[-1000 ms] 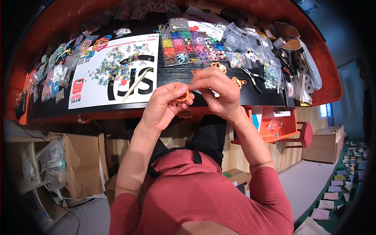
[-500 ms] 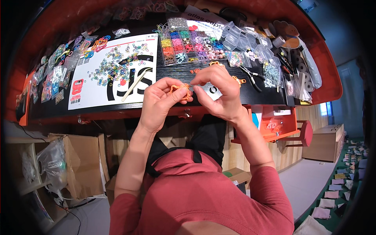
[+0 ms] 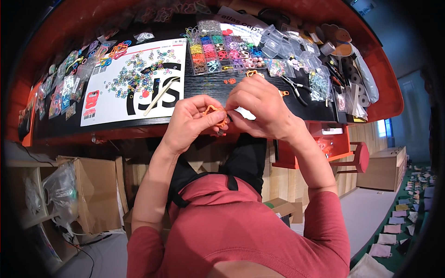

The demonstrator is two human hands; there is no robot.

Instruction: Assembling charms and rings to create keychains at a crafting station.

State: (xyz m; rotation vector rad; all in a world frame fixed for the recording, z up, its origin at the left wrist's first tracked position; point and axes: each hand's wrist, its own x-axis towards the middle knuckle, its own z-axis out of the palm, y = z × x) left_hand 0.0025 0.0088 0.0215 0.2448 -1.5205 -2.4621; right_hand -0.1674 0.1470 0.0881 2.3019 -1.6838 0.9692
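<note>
Over the table's front edge, my left hand (image 3: 186,121) pinches a small orange outline-shaped clasp (image 3: 210,109) between thumb and fingers. Close against it on the right, my right hand (image 3: 269,110) has its fingers bent together at the clasp's edge. Whatever lies between those right fingertips is hidden, though a small dark bit shows beside them. Beyond the hands lie small orange pieces (image 3: 230,81) and another orange clasp (image 3: 252,73). Pliers (image 3: 297,88) with dark handles rest to the right of my right hand.
A white printed sheet (image 3: 104,111) on the left bears many small coloured rings (image 3: 134,81) and tweezers (image 3: 157,101). Behind my hands stands a compartment box (image 3: 218,53) of coloured clasps. Bagged parts (image 3: 320,85) lie rightward; a red drawer (image 3: 340,147) stands open below.
My right hand has moved down and inward, its fingers closing in against the orange clasp. My left hand keeps hold of the clasp, nearly in place.
</note>
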